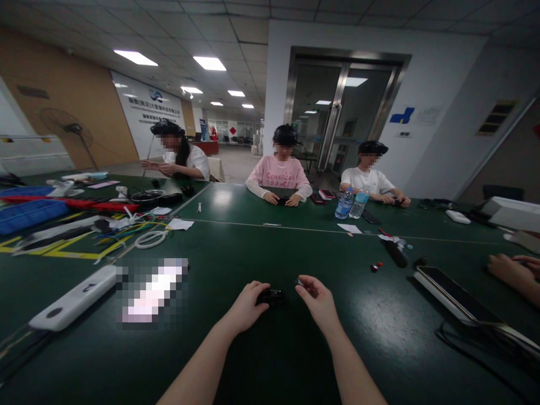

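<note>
My left hand (pixel 248 304) is closed around one end of a small glossy black object (pixel 274 295), which rests on or just above the dark green table. What kind of object it is does not show clearly. To its right, my right hand (pixel 315 296) pinches a small dark piece (pixel 299 282) between thumb and fingertips. A short gap separates that piece from the black object.
On the left lie a white power strip (pixel 76 297), a blurred-out flat item (pixel 155 289), coiled white cable (pixel 151 239) and blue trays (pixel 31 216). Water bottles (pixel 352 203) stand ahead. A long dark-topped device (pixel 455 292) and a co-worker's hands (pixel 512 273) are at right.
</note>
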Motion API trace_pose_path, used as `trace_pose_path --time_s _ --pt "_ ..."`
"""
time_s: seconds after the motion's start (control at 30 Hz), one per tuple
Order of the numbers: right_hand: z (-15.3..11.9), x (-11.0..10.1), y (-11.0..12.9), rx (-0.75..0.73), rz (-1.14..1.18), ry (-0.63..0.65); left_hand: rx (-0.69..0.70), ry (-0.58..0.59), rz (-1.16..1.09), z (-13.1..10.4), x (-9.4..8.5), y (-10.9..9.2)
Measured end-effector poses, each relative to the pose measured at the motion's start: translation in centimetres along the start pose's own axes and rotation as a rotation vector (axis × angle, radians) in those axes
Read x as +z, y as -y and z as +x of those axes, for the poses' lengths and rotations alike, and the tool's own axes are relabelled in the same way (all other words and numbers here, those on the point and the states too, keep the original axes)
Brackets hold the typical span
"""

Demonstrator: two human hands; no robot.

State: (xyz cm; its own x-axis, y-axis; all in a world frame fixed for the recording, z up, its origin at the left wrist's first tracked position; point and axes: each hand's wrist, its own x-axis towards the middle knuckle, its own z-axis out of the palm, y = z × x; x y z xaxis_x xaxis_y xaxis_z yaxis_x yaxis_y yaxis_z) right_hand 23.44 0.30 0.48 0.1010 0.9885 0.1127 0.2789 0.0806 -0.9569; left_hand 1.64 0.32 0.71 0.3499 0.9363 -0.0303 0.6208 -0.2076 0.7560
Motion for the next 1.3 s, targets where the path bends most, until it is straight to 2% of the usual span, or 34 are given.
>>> trace_pose_path --time_s 0.27,0.43,0.57,0.83,1.1,1.3 --pt "-1.1 2.0 0.8 -0.076 -0.141 0.135 0.038 -0.026 0.000 0.2 0.3 0.3" --pt "-1.5 3.5 0.9 -0.183 -0.364 0.189 0.045 -0.032 0.013 0.3 0.3 0.1" --pt "-1.4 3.9 1.0 -0.155 -0.514 0.238 0.029 -0.025 0.027 0.3 0.4 -0.1" --pt "-1.6 3.6 1.2 -0.122 -0.483 0.258 0.046 -0.050 0.028 0.3 0.7 0.2" --pt "-1.2 3.0 0.2 -0.105 -0.365 0.260 0.064 -0.051 0.029 0.2 0.7 0.2" --pt "-1.3 3.1 0.2 -0.075 -0.378 0.259 0.008 -0.035 -0.011 0.0 0.2 -0.4"
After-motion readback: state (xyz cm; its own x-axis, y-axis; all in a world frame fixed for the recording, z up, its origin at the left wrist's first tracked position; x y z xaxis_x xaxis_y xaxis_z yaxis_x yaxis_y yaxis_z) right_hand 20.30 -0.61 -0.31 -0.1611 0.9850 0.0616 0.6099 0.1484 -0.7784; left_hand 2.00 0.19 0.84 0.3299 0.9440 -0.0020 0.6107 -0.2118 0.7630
